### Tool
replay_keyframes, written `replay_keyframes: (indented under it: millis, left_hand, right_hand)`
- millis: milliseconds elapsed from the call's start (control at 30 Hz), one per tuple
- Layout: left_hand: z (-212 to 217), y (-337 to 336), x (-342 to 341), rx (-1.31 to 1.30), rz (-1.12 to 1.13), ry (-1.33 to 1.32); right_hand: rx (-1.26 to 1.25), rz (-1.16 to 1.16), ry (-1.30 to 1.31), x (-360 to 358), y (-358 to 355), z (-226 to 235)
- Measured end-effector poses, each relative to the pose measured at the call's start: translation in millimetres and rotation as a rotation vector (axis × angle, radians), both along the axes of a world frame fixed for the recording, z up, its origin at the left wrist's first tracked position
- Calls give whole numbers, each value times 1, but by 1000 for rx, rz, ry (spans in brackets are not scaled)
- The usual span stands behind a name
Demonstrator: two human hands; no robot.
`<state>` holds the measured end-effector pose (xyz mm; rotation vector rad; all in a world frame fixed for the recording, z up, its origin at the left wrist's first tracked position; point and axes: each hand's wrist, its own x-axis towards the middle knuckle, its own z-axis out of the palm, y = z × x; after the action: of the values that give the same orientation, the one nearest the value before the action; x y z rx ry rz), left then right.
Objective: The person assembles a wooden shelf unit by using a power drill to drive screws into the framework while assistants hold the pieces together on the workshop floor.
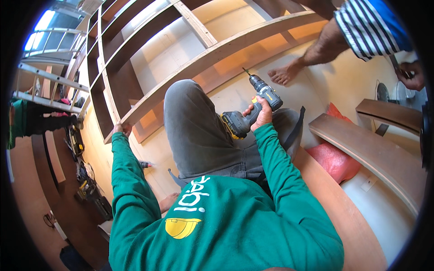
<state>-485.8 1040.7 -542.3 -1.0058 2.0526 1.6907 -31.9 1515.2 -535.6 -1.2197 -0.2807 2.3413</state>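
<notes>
My right hand (263, 113) is wrapped round the handle of a black and grey cordless drill (264, 92). A thin bit points up and away from me, and the battery end sits over my lap. My left hand (123, 129) grips the near corner of a large wooden shelf frame (199, 61), which lies on the floor in front of me. Its compartments are dark brown, with pale wood along the edges. The fingers of the left hand partly disappear behind the frame's edge. The drill bit is apart from the frame.
At the far right stands another person's bare foot (285, 73), close to the drill. Brown boards (361, 151) and a red plastic bag (332, 162) lie on my right. To the left are a metal ladder (49, 77), another person in green and several tools (90, 189).
</notes>
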Motion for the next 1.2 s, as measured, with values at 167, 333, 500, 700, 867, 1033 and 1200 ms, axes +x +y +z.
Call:
replay_keyframes:
  millis: [167,333,500,700,867,1033,1200]
  left_hand:
    - [57,71,78,-466,-368,-71]
    - [155,248,234,-152,-909,829]
    - [218,346,290,40,-1693,1261]
    - [190,415,278,-51,-2180,1084]
    - [143,436,276,-36,-2268,970]
    - [91,423,276,-45,-2342,804]
    - [97,432,286,-106,-2331,777]
  right_hand:
    - [57,-21,-75,5,-3,-3]
    - [37,-136,-161,11,1,-7]
    - [33,-237,-136,7,1,-4]
    - [34,-324,-158,1,-6,8]
    - [86,-361,-238,0,-10,18]
    - [103,-366,-343,-1,-11,6]
    - [52,-273,-184,3,-5,4]
